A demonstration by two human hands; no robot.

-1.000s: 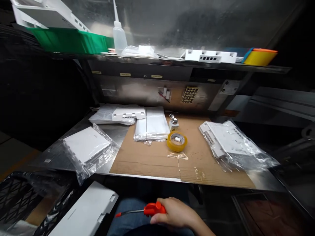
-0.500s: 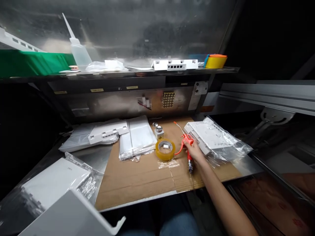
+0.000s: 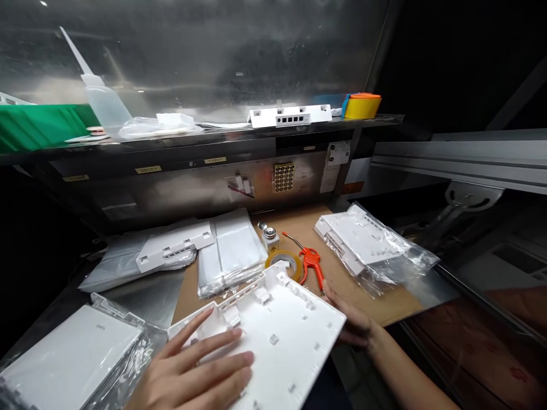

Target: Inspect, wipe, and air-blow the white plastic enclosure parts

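Observation:
A white plastic housing shell point(image 3: 294, 336) is tilted above the near edge of the bench, its inner side with clips and slots facing up. My left hand point(image 3: 192, 370) holds it at the left, fingers spread across the inner face; its thumb is hidden. At the shell's right edge, my right hand point(image 3: 352, 322) grips it, with some fingers out of sight behind. Just beyond the right hand lies a red air blow gun point(image 3: 313, 263), on the cardboard. A roll of yellow tape point(image 3: 273, 259) is partly covered by the shell.
Bagged white housings lie at the right point(image 3: 363, 233) and front left point(image 3: 72, 353). Behind are a stack of clear bags point(image 3: 231, 245), a white shell point(image 3: 171, 247) and a small metal-topped bottle point(image 3: 270, 239). The shelf holds a squeeze bottle point(image 3: 106, 105) and a green bin point(image 3: 43, 125).
My right hand has let go of the blow gun and moved nearer, onto the shell. The shell has come up from the lower left to the middle, and my left hand has entered view.

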